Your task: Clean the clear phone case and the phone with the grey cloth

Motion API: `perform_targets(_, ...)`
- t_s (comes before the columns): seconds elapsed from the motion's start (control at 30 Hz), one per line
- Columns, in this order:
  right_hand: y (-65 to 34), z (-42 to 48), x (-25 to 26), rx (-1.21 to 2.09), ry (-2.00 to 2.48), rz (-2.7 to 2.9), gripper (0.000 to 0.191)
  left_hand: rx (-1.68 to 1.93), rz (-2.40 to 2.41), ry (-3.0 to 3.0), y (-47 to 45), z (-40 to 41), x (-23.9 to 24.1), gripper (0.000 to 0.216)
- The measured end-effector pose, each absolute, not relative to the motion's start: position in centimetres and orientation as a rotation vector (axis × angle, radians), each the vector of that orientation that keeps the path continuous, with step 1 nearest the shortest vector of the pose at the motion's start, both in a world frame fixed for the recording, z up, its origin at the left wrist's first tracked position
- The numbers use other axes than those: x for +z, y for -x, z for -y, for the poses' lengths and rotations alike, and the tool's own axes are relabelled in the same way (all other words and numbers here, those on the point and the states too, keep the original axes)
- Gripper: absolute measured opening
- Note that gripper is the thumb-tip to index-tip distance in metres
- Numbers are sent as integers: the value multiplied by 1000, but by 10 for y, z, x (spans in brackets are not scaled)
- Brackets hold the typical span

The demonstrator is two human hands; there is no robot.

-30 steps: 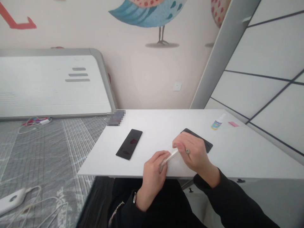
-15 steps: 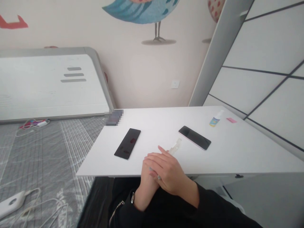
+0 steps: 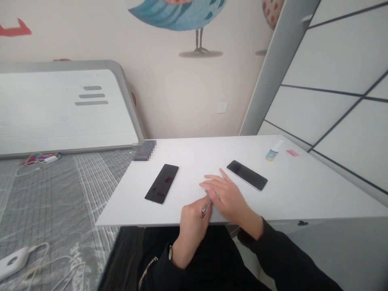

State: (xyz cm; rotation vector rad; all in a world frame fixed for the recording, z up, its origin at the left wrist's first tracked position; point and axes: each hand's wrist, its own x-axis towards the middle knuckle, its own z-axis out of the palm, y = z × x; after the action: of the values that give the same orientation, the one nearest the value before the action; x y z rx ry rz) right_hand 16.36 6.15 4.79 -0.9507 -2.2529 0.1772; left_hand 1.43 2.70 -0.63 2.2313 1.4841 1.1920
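Shifted off the left hand (image 3: 193,226), the right hand (image 3: 227,196) spreads its fingers over a slim clear item (image 3: 205,209), clasped in the left, seemingly to steady it; a dark phone (image 3: 247,175) lies just beyond the grip.
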Motion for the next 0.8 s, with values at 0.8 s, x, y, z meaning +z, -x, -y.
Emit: perform_targets(0.8,-174,-67,56,145,1131,2286,47,1293,-1378,-2323,-12,-24,0,32)
